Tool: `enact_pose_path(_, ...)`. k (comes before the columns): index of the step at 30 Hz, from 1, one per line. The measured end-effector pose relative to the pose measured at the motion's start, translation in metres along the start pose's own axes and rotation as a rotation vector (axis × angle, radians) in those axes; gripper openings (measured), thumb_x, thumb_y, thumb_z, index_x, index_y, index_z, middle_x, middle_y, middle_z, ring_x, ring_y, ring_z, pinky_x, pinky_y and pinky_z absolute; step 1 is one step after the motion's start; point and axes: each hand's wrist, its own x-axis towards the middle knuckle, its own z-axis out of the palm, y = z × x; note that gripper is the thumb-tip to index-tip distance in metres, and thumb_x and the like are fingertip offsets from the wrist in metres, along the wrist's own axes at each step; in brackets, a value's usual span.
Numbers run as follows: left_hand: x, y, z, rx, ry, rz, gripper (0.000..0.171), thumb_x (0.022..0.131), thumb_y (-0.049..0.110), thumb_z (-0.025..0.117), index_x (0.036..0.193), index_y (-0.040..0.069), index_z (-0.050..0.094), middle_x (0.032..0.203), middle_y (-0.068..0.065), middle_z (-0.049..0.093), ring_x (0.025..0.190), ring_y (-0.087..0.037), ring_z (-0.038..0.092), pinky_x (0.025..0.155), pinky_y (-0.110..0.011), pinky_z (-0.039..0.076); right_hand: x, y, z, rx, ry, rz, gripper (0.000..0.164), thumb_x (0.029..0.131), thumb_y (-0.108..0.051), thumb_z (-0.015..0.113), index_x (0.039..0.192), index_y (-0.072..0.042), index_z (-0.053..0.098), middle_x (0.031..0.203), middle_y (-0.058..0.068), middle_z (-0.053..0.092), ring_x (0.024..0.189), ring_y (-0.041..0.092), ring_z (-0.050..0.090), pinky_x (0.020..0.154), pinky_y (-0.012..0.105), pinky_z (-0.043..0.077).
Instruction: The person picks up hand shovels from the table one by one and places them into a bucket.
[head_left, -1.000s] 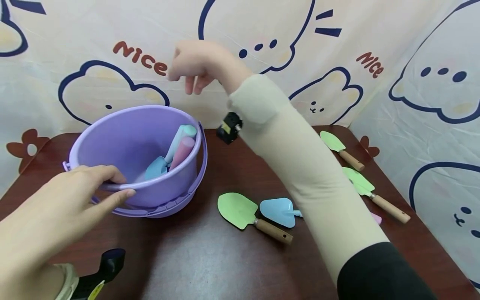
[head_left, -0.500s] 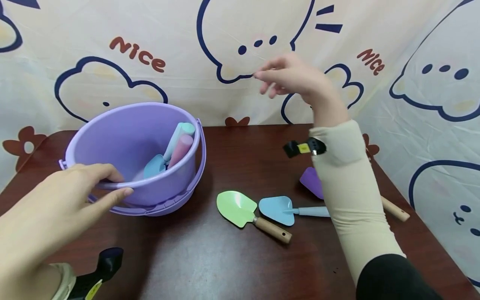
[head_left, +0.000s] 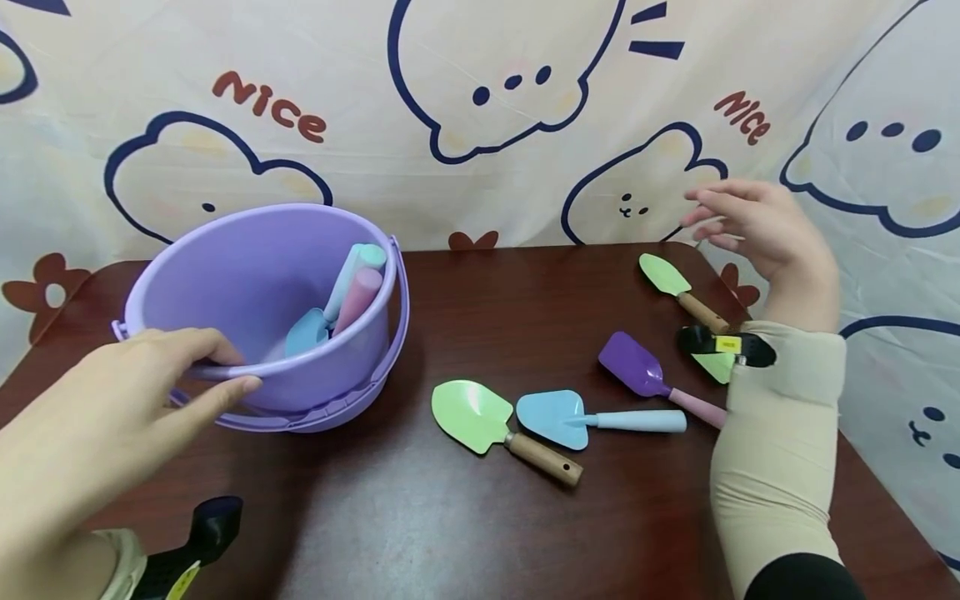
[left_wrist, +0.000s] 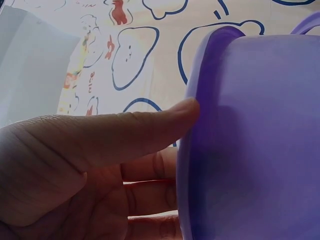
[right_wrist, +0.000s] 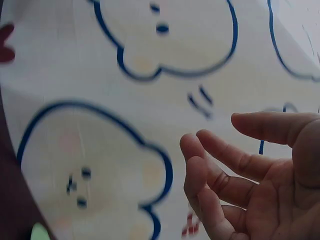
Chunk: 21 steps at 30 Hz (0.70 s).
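Note:
My left hand [head_left: 161,383] pinches the near rim of a purple bucket [head_left: 330,383], thumb outside and fingers inside; the left wrist view shows the thumb [left_wrist: 145,127] against its outer wall. Inside the bucket lie a blue-handled trowel [head_left: 344,279] and a pink handle [head_left: 359,297]. My right hand [head_left: 772,229] hovers with loose fingers, holding nothing, above the table's far right corner. Below it are a small green trowel [head_left: 663,273] with a wooden handle and another green blade [head_left: 716,365], partly hidden by the wrist camera.
On the brown table [head_left: 390,517] lie a green trowel [head_left: 472,414] with a wooden handle, a light blue trowel [head_left: 555,417] and a purple shovel [head_left: 632,363] with a pink handle. A printed curtain [head_left: 360,100] hangs behind and along the right.
My right hand has swung from above the bucket's right side to the far right, lowering a little and uncovering the purple shovel. The left hand keeps its hold on the rim.

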Motion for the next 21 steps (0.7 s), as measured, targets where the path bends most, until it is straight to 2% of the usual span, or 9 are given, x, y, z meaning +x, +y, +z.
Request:
enact_pose_path(3, -0.001, 0.003, -0.002, -0.005, 0.011, 0.015, 0.018, 0.088, 0.043, 0.074, 0.089, 0.027, 0.065, 0.075, 0.014, 0.063, 0.069, -0.008, 0.059, 0.061, -0.034, 0.047, 0.001, 0.017, -0.020, 0.076, 0.019, 0.062, 0.013, 0.094, -0.038, 0.066, 0.100, -0.028, 0.072, 0.082, -0.009, 0.074, 0.075, 0.009, 0.068, 0.069, 0.017, 0.053)
enact_pose_path(11, -0.001, 0.007, -0.004, -0.026, -0.020, 0.013, 0.016, 0.089, 0.039, 0.074, 0.090, 0.025, 0.066, 0.075, 0.014, 0.064, 0.068, -0.005, 0.058, 0.061, -0.030, 0.048, 0.015, 0.060, -0.054, 0.118, -0.023, 0.271, 0.010, 0.093, -0.041, 0.066, 0.087, -0.036, 0.072, 0.084, -0.014, 0.072, 0.082, 0.005, 0.064, 0.073, 0.018, 0.051)
enact_pose_path(16, 0.000, 0.008, -0.006, -0.024, -0.017, 0.017, 0.016, 0.088, 0.039, 0.075, 0.090, 0.025, 0.066, 0.076, 0.015, 0.065, 0.069, -0.003, 0.059, 0.062, -0.029, 0.049, 0.025, 0.090, -0.064, 0.145, -0.082, 0.360, 0.020, 0.097, -0.041, 0.060, 0.080, -0.039, 0.071, 0.083, -0.017, 0.070, 0.083, 0.003, 0.063, 0.076, 0.017, 0.051)
enact_pose_path(21, 0.000, 0.008, -0.008, -0.020, -0.032, -0.005, 0.018, 0.088, 0.040, 0.074, 0.091, 0.024, 0.066, 0.077, 0.013, 0.066, 0.070, -0.008, 0.061, 0.064, -0.036, 0.051, 0.033, 0.111, -0.066, 0.143, -0.148, 0.414, 0.026, 0.100, -0.041, 0.054, 0.078, -0.038, 0.068, 0.083, -0.019, 0.067, 0.084, 0.002, 0.063, 0.081, 0.019, 0.049)
